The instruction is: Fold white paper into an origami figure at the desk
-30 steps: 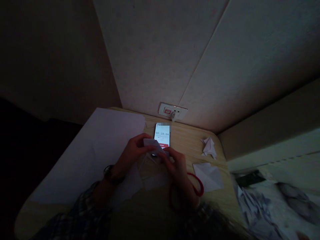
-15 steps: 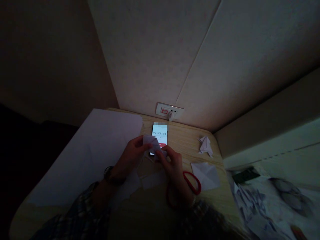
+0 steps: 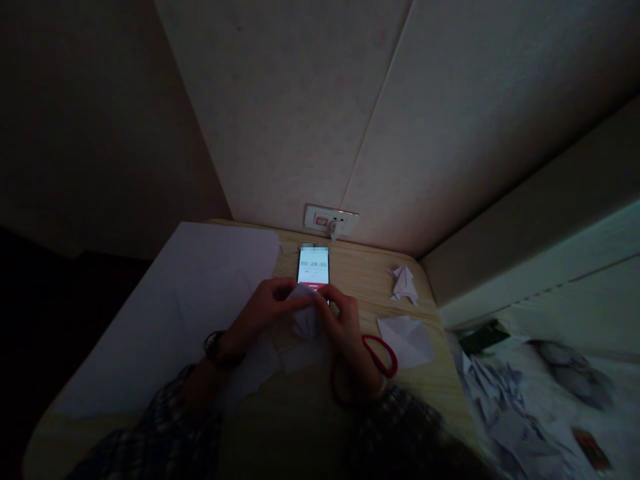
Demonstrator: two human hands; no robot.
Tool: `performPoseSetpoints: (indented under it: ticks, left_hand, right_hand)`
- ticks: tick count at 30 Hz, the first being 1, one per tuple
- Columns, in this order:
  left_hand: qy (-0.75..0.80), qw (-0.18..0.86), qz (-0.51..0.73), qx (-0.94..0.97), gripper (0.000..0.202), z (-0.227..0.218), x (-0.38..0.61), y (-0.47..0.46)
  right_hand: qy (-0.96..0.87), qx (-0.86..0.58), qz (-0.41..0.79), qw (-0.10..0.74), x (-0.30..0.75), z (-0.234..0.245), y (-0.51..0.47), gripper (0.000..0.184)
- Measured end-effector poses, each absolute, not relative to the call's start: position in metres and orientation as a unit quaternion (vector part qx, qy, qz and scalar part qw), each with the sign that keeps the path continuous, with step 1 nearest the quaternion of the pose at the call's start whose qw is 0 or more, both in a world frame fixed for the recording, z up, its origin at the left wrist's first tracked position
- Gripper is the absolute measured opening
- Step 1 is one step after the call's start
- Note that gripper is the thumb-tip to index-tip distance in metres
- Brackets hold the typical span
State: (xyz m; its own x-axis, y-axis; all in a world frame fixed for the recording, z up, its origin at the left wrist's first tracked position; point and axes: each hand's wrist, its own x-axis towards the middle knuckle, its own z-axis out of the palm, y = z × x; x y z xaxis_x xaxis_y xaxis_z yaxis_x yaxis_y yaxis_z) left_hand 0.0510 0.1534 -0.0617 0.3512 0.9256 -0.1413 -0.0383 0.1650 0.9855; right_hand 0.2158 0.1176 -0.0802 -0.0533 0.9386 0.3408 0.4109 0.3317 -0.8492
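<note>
Between my two hands is a small folded piece of white paper (image 3: 303, 292), held over the lower part of a lit phone (image 3: 314, 263). My left hand (image 3: 265, 307) pinches its left side, thumb and fingers pressed together. On the other side my right hand (image 3: 343, 317) grips the paper with thumb and forefinger. Below the fingers a folded white paper shape (image 3: 305, 323) shows; whether it joins the held piece I cannot tell. Red-handled scissors (image 3: 393, 360) lie partly under my right wrist.
Large white sheets (image 3: 150, 320) cover the left of the wooden table (image 3: 360, 267). At right sit a folded paper frog (image 3: 404, 285) and a creased paper square (image 3: 407, 340). A wall socket (image 3: 331, 220) with a plug is behind. Crumpled papers (image 3: 515, 420) lie lower right.
The paper between my hands has been turned and tilted, so less of its face shows. My hands have come closer together. The whole view has shifted slightly.
</note>
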Motion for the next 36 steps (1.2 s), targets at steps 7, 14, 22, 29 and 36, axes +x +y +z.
performPoseSetpoints:
  ticks: [7, 14, 22, 29, 36]
  left_hand:
    - [0.432, 0.616, 0.386, 0.534, 0.031, -0.064, 0.057, 0.150]
    - [0.428, 0.636, 0.414, 0.490, 0.029, -0.058, 0.057, 0.144]
    - [0.419, 0.597, 0.460, 0.507, 0.035, -0.047, 0.061, 0.139]
    - [0.405, 0.548, 0.526, 0.510, 0.031, -0.045, 0.062, 0.104]
    - [0.385, 0.550, 0.546, 0.502, 0.035, -0.041, 0.052, 0.085]
  right_hand:
    - [-0.655, -0.522, 0.269, 0.476, 0.215, -0.079, 0.115, 0.033]
    - [-0.656, -0.515, 0.287, 0.471, 0.214, -0.080, 0.116, 0.038]
    - [-0.637, -0.519, 0.266, 0.504, 0.209, -0.063, 0.111, 0.040]
    - [-0.641, -0.508, 0.262, 0.512, 0.202, -0.044, 0.086, 0.042]
    - [-0.658, -0.493, 0.261, 0.505, 0.196, -0.053, 0.063, 0.038]
